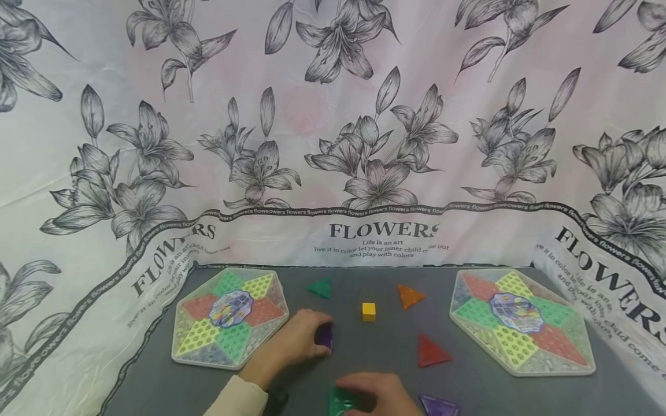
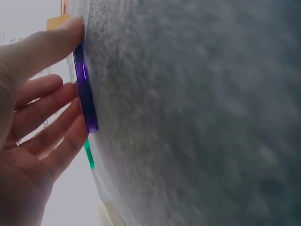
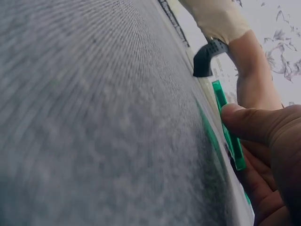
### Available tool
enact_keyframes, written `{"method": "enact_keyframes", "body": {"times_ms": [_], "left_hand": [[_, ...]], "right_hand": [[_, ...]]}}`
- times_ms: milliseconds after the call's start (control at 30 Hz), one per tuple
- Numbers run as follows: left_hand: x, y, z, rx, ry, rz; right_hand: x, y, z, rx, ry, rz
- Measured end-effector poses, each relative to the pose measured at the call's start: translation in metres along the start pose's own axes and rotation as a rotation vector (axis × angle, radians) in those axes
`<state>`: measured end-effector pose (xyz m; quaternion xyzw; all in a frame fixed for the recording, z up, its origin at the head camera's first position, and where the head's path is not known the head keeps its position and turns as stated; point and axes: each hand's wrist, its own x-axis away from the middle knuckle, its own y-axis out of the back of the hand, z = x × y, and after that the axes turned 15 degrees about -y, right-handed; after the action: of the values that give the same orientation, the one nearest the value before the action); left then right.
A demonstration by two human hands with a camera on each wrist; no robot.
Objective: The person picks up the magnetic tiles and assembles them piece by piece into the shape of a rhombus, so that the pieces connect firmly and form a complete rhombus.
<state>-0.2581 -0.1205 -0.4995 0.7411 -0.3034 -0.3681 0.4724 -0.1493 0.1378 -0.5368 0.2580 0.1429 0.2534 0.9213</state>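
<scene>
In the head view my left hand (image 1: 296, 341) reaches to the middle of the grey table, thumb and fingers around a purple translucent tile (image 1: 325, 336). The left wrist view shows this purple tile (image 2: 85, 92) flat at the table surface, thumb at one end and fingertips along its side. Close to the front edge, my right hand (image 1: 382, 393) pinches a green translucent tile (image 1: 340, 403) between thumb and fingers. From the right wrist, the green tile (image 3: 229, 127) appears tilted just over the table. Part of each tile is hidden behind the fingers.
A yellow cube (image 1: 368, 312) stands at the centre. Around it lie a small green triangle (image 1: 321, 288), an orange triangle (image 1: 410, 296), a red triangle (image 1: 433, 351) and another purple tile (image 1: 439, 405). Hexagonal game boxes flank them, one left (image 1: 200, 359), one right (image 1: 585, 370).
</scene>
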Motion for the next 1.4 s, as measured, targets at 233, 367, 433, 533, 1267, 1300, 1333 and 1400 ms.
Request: {"method": "enact_keyframes", "body": {"times_ms": [233, 367, 433, 533, 1267, 1300, 1333, 1400], "left_hand": [[0.026, 0.003, 0.006, 0.023, -0.079, 0.008], [0.038, 0.021, -0.018, 0.117, 0.037, 0.034], [0.045, 0.024, -0.025, 0.152, 0.068, 0.047], [0.055, 0.024, -0.036, 0.193, 0.064, 0.075], [0.089, -0.032, -0.022, 0.275, 0.068, 0.092], [0.088, -0.029, -0.025, 0.280, 0.059, 0.083], [0.088, -0.025, -0.029, 0.287, 0.049, 0.074], [0.088, -0.018, -0.036, 0.289, 0.017, 0.053]], "right_hand": [[0.006, 0.005, -0.001, -0.003, -0.022, -0.046], [0.009, 0.008, 0.003, -0.040, -0.103, -0.016], [0.010, 0.010, 0.005, -0.057, -0.144, 0.006], [0.009, 0.010, 0.006, -0.065, -0.179, 0.029], [-0.012, -0.005, 0.013, 0.108, -0.115, -0.028], [-0.012, -0.005, 0.013, 0.108, -0.109, -0.029], [-0.012, -0.005, 0.012, 0.111, -0.099, -0.031], [-0.011, -0.005, 0.010, 0.113, -0.082, -0.029]]}}
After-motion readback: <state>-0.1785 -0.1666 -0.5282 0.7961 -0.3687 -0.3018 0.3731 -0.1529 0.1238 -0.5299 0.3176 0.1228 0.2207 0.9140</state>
